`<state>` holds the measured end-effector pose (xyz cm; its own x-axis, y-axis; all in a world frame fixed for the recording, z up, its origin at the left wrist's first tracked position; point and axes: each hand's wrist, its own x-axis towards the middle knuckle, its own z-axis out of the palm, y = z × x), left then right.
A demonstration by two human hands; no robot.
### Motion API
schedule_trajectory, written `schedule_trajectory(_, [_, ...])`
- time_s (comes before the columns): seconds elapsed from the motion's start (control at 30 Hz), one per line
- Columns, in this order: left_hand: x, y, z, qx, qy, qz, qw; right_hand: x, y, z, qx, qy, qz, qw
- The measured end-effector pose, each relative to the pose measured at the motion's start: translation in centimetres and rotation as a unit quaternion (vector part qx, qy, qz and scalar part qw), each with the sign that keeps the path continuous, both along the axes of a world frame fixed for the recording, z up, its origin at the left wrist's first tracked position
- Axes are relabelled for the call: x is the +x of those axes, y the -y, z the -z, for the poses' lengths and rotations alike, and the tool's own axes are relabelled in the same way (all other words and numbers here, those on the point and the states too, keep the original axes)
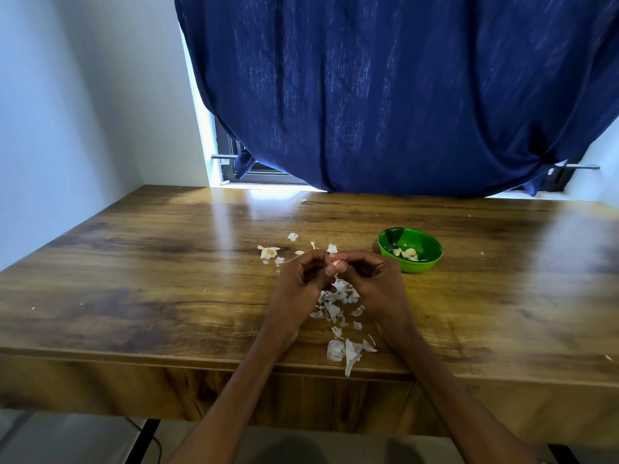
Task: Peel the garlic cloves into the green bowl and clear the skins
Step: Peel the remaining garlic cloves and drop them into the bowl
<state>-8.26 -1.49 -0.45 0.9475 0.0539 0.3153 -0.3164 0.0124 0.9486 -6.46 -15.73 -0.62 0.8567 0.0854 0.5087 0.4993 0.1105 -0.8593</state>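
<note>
Both hands meet above the middle of the wooden table (167,262). My left hand (301,279) and my right hand (371,279) pinch a small garlic clove (336,262) between their fingertips; most of the clove is hidden by the fingers. The green bowl (432,249) stands to the right of my hands and holds several peeled cloves (407,253). White garlic skins (336,304) lie scattered under and between my wrists. A bigger heap of skins (348,353) rests at the table's front edge.
More skin scraps and a garlic remnant (268,252) lie just left of and beyond my hands. A dark blue curtain (402,95) hangs over the window behind the table. A white wall stands on the left.
</note>
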Motion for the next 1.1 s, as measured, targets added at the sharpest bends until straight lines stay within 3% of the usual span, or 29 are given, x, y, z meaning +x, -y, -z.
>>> schedule_trajectory(0.47, [0.1, -0.1, 0.4, 0.037, 0.009, -0.045, 0.998, 0.5, -0.3, 0.5, -0.068, -0.027, 0.003, 0.997])
schedule_trajectory(1.1, [0.2, 0.7, 0.4, 0.032, 0.051, -0.076, 0.995, 0.3, -1.3, 0.4, -0.035, 0.004, 0.059, 0.998])
